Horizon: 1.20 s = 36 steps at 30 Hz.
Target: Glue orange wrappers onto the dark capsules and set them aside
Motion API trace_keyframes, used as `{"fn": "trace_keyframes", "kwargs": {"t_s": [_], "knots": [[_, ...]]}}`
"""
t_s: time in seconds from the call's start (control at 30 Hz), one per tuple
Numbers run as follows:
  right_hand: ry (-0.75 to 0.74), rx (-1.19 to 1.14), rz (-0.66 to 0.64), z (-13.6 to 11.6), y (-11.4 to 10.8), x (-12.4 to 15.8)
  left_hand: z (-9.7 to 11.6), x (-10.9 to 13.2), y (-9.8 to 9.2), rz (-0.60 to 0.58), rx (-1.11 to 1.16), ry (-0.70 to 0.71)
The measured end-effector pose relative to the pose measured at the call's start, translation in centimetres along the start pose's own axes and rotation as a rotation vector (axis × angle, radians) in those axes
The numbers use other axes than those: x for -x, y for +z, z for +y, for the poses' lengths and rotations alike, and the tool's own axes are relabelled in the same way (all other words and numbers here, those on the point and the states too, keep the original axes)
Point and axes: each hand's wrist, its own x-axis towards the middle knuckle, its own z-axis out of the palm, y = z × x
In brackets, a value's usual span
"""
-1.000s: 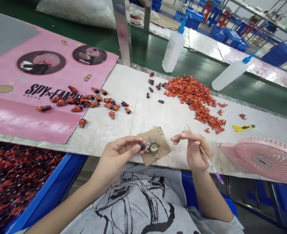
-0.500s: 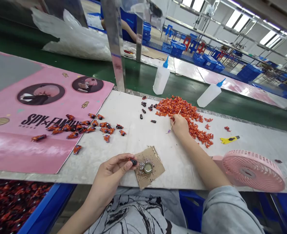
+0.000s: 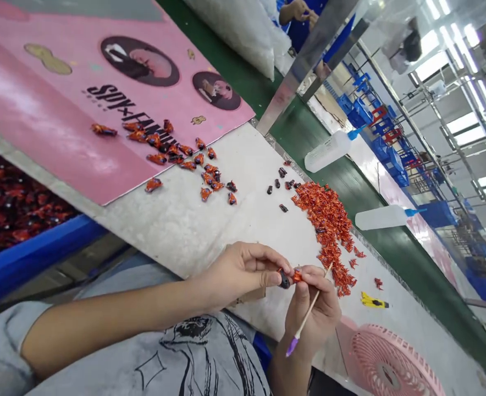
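My left hand [image 3: 245, 272] pinches a small black plastic piece [image 3: 284, 279] between thumb and fingertips. Facing it, my right hand [image 3: 319, 300] grips a small orange-red plastic piece [image 3: 297, 275]; the two pieces are close together, and whether they touch I cannot tell. A thin stick with a purple tip [image 3: 293, 345] also lies across the fingers of my right hand, pointing down. Beyond my hands spreads a heap of orange-red pieces [image 3: 327, 214], with several loose black pieces [image 3: 283, 208] beside it. Under my left wrist, a cardboard piece [image 3: 251, 295] is mostly hidden.
Orange-and-black pieces [image 3: 156, 158] lie across a pink printed mat [image 3: 73, 148] and the white tabletop [image 3: 164, 220]. Two white squeeze bottles [image 3: 327, 151] stand by the green belt [image 3: 375, 190]. A yellow cutter [image 3: 374, 300], pink fan [image 3: 391, 357] and blue bin [image 3: 40, 253] surround the workplace.
My right hand has come back from the heap to my left hand, bringing an orange-red piece along with the stick. My left hand still holds the black piece. The view has tilted.
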Motion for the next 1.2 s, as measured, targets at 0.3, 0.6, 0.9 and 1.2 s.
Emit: {"fn": "trace_keyframes", "kwargs": {"t_s": [0.3,0.6,0.9,1.2], "knots": [[0.007,-0.034,-0.089,1.7,-0.4,-0.3,-1.0,-0.8,0.1,0.038,0.061,0.0],[0.035,-0.165,-0.044,0.7,-0.4,0.3,-0.3,-0.3,1.1,-0.071,-0.018,0.044],[0.101,-0.255,-0.054,-0.5,-0.4,0.2,-0.5,0.0,1.5,-0.075,-0.376,0.477],[0.09,-0.214,0.03,-0.8,-0.3,0.9,-0.9,0.1,1.1,-0.084,-0.707,0.77]]}}
